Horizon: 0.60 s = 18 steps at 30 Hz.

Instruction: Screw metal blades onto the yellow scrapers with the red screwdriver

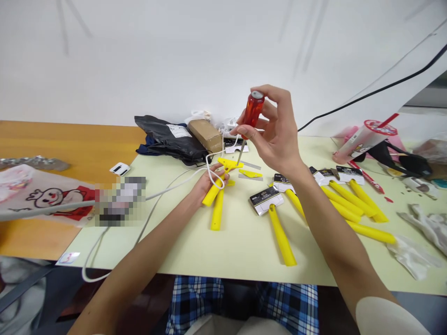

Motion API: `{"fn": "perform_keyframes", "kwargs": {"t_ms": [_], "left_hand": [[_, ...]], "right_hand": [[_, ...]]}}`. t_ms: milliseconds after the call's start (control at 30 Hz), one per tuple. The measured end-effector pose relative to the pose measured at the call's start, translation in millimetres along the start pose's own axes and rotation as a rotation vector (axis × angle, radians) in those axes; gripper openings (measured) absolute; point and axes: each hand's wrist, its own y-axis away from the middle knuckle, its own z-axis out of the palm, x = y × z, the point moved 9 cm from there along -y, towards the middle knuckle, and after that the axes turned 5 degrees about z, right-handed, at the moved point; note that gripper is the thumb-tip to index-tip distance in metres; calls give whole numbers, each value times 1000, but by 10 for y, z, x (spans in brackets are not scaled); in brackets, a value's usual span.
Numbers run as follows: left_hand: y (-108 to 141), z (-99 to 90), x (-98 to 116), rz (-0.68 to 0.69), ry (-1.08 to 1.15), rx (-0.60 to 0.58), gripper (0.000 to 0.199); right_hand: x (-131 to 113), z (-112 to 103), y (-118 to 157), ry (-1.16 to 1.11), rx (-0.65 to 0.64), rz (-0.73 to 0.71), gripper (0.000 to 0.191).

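Note:
My right hand [270,130] is raised above the table, shut on a red translucent-handled screwdriver [253,109] with its thin steel shaft pointing down. The tip hangs just above a flat yellow plastic piece [228,164]. That piece seems to belong to the yellow handle [211,195] gripped in my left hand [206,184]. A white cable [211,170] loops across my left hand. Another loose yellow handle [217,210] lies just below it. Nearby lie small yellow and grey flat parts [250,174].
Carded yellow-handled tools [281,232] and several loose yellow handles [352,204] lie on the pale green mat [240,246]. Behind stand a black plastic bag [169,138] and a cardboard box [205,135]. A plastic cup with a red straw [363,139] stands far right.

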Motion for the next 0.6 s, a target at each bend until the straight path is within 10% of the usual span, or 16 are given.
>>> {"fn": "perform_keyframes", "kwargs": {"t_ms": [600], "left_hand": [[-53, -51, 31, 11, 74, -53, 36]], "right_hand": [[1, 184, 81, -134, -66, -30, 59]]}}
